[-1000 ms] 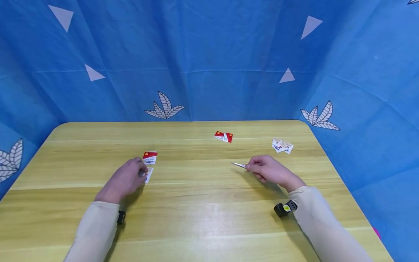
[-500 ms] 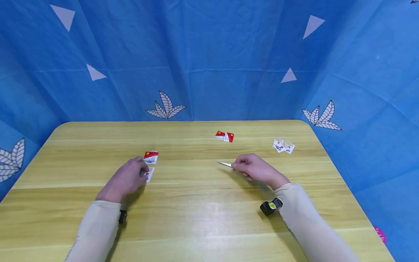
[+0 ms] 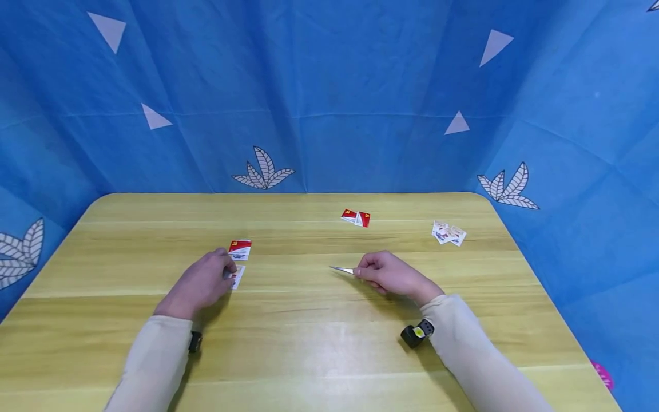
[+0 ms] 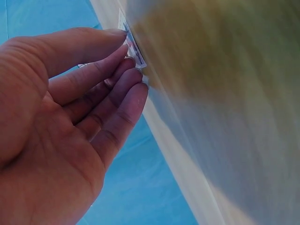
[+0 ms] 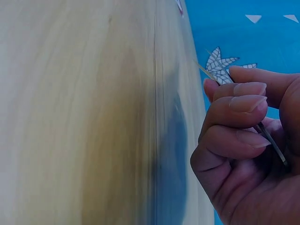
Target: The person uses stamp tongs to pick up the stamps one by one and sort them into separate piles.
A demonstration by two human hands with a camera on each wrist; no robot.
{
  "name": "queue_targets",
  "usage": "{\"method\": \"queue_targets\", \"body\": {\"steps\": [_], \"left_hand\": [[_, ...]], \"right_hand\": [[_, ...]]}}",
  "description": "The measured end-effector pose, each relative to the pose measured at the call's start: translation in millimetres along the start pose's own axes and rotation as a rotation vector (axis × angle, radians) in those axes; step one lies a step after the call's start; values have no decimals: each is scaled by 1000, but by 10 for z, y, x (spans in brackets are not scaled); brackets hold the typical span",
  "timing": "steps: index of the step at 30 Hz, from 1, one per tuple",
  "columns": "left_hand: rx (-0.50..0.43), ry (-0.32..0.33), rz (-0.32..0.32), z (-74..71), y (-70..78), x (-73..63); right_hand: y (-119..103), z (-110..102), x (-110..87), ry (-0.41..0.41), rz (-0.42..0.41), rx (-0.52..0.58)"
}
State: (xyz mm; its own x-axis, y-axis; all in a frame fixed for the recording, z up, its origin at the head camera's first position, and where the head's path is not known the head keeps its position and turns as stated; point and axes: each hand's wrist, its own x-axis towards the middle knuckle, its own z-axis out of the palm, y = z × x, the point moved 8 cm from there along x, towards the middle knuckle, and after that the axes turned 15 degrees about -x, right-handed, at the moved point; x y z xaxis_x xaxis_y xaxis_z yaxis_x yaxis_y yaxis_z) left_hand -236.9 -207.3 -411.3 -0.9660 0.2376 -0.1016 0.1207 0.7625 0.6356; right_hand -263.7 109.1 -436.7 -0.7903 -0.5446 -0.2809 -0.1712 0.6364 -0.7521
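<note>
My left hand lies low over the left part of the table, its fingers loosely bent with the fingertips at a small pale stamp. That stamp is partly covered by the thumb and fingers in the left wrist view. Just beyond it lies a red and white stamp with a yellow emblem. Held above the table's middle, a pair of metal tweezers is gripped by my right hand, points facing left. In the right wrist view the tweezers run through the curled fingers, tips slightly apart with nothing between them.
Two overlapping red and white stamps lie near the far edge of the wooden table. Several pale stamps are piled at the far right. A blue patterned curtain hangs behind the table and along its sides.
My right hand has moved left with the tweezers, toward the left hand, slowing over the last half second. My left hand has stayed at the pale stamp. The view has shifted slightly.
</note>
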Motion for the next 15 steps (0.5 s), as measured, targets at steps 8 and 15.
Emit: {"method": "queue_targets", "body": {"steps": [8,15], "left_hand": [[-1,0,23,3,6,14],[-19,3,23,-1,6,14]], "right_hand": [[-175,93,100,9,-27,-22],[-314,189,232,-12,-49,-9]]}}
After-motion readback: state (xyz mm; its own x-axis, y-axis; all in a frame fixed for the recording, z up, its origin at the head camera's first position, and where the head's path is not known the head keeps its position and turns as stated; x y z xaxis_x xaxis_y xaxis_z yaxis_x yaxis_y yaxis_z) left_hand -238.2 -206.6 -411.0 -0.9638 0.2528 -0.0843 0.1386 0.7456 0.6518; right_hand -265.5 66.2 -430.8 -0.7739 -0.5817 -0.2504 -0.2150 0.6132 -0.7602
